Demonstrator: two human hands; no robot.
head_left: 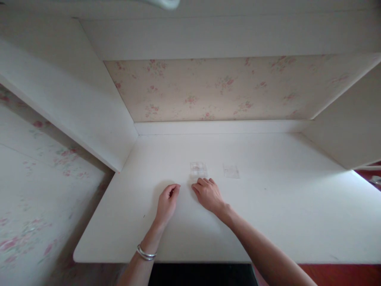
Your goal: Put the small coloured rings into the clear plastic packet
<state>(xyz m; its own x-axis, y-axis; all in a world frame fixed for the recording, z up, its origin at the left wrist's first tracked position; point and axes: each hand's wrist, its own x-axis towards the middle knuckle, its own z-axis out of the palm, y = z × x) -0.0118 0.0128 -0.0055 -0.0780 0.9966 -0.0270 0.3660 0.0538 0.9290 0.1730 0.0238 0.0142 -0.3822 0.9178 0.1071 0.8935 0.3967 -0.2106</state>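
- Two clear, squarish film pieces lie flat on the white counter [282, 222]; their outlines are faint, and the pale markings on them cannot be read.
- Left-hand film piece [199, 169]: just beyond the right hand [207, 193]; its near edge is hard to make out beside the knuckles.
- Right-hand film piece [231, 171]: fainter, a short way to the right, apart from the first and from both hands.
- Cut off: one pale, rounded object [168, 4] at the top border, not identifiable; one black object [202, 274] below the counter's front edge, mostly out of view.
- Left hand [167, 201]: fingers curled inward, thumb and forefinger tips together, a dark hollow between them; whether something thin is pinched cannot be told.
- Right hand: fingers bent and bunched, thumb near the forefinger, tips low at the counter by the nearer film piece; whether they touch it or grip anything cannot be told.
- Count: two bare hands, two film pieces, two side panels flanking the counter, left [98, 87] and right [351, 115].
- Silver bangle [146, 253] on the left wrist; whether single or doubled is unclear.
- Floral wallpaper [208, 89] behind the counter.
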